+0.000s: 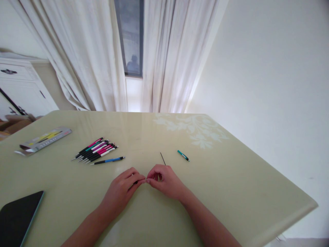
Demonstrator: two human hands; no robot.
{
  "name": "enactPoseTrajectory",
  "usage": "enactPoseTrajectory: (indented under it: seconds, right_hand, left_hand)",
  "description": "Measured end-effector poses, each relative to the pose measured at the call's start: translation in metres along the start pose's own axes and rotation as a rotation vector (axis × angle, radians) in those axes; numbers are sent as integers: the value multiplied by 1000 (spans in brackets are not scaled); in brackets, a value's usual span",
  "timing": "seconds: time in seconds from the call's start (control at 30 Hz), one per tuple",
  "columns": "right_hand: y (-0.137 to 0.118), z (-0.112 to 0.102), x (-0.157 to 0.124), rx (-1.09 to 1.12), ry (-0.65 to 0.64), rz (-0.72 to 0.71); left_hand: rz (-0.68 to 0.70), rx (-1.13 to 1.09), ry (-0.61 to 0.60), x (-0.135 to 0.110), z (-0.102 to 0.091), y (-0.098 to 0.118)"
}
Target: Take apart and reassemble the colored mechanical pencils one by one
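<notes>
My left hand (123,190) and my right hand (166,181) rest on the pale green table (231,178), fingertips meeting in a pinch at the middle. A thin black rod (162,158), like a pen refill, sticks up and away from my right hand's fingers. A small dark piece shows under my left fingertips; I cannot name it. A teal pen part (183,155) lies just beyond my right hand. A blue pen (109,160) lies beyond my left hand.
A row of several pens (95,150) in pink, teal, purple and white lies at the left middle. A flat silver package (43,140) sits further left. A dark tablet (17,219) lies at the near left corner. White curtains, a window and a white cabinet stand behind.
</notes>
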State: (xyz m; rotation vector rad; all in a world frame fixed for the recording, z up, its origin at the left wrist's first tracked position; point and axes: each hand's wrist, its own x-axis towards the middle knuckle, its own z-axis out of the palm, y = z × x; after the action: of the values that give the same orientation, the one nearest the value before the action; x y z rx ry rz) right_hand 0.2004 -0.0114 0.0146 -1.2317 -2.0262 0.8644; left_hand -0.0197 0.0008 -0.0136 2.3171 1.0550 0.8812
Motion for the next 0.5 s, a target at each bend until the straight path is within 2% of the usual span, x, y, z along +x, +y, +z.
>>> enactPoseTrajectory:
  seconds: [0.1,0.23,0.3,0.5]
  right_hand:
    - [7,-5,3,-60,41,-2]
    - [30,-20,7,-327,321,177]
    - [44,-27,8,-446,405,256]
    - [60,-31,9,-564,391,349]
  left_hand:
    - [-34,10,57,0,1,0]
    - [-96,10,88,1,1,2]
    - [-93,-5,71,2,1,4]
    - [-42,40,75,2,2,2]
